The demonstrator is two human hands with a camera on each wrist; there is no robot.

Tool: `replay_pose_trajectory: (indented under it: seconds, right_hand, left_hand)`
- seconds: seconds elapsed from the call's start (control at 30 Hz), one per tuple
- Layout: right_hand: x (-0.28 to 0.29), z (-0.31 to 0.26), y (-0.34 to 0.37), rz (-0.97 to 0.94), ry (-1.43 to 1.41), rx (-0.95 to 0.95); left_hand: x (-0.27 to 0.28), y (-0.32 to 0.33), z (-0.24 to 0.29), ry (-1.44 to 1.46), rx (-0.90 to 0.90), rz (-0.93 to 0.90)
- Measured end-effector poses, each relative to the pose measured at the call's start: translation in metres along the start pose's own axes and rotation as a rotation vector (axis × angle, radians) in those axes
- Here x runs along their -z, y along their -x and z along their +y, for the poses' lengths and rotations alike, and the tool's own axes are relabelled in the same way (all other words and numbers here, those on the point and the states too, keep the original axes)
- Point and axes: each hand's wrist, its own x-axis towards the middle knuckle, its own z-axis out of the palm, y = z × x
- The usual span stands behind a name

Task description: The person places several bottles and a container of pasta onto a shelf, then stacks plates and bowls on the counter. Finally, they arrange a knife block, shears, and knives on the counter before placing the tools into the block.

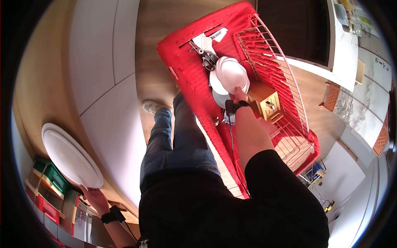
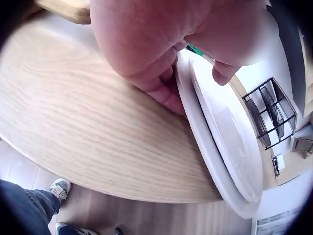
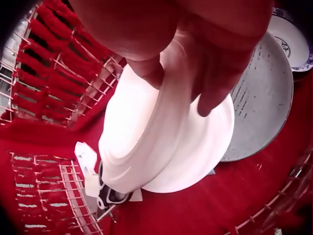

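Two white plates, one against the other, stand tilted at the edge of the wooden table (image 2: 107, 142) in the left wrist view. My left hand (image 1: 95, 199) pinches their rim, thumb over the upper plate (image 2: 230, 127) and fingers behind the lower plate (image 2: 199, 127). Inside a red-lined wire cart (image 1: 182, 45), my right hand (image 1: 239, 97) pinches the rim of a white dish (image 3: 129, 142). That dish leans over another white plate (image 3: 208, 147). A grey plate (image 3: 266, 98) lies partly beneath, with a blue-patterned dish (image 3: 288, 41) beside it.
Scissors (image 1: 209, 62) and a white-handled utensil (image 1: 219, 34) lie at the cart's far end. A wooden block (image 1: 266, 102) stands right of the dishes. Green (image 1: 53, 177) and red boxes sit beyond the table's plates. A black wire rack (image 2: 271, 112) appears in the left wrist view.
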Motion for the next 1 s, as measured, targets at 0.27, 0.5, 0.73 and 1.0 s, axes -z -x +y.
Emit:
replay_pose_trajectory:
  seconds: [0.27,0.5,0.73,1.0]
  right_hand:
    - [0.054,-0.026,0.075,-0.020,-0.022,0.306]
    - [0.107,-0.064,0.233,-0.342,0.062,0.637]
    - [0.044,-0.082,0.439,-0.843,0.199,0.727]
    - [-0.108,-0.001,0.563,-1.245,0.510,0.830]
  left_hand:
    - [0.047,-0.028,-0.022,0.039,-0.049,-0.124]
    - [0.030,-0.027,-0.035,-0.020,-0.133,-0.150]
    - [0.020,-0.019,-0.025,-0.024,-0.114,-0.197]
    - [0.021,-0.020,-0.019,0.048,-0.064,-0.270]
